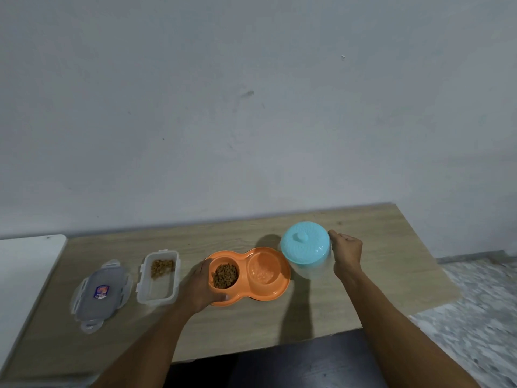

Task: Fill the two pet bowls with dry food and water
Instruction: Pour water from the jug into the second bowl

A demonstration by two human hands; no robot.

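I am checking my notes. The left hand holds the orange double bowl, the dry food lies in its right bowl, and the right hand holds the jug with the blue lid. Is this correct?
One thing is wrong: the head view shows the dry food in the left bowl, not the right. The left hand does hold the orange double bowl, and the right hand the jug.

On the table (251, 329) lie, left to right, the lid (100, 294), food box (157, 287), double bowl (281, 288) and jug (305, 246).
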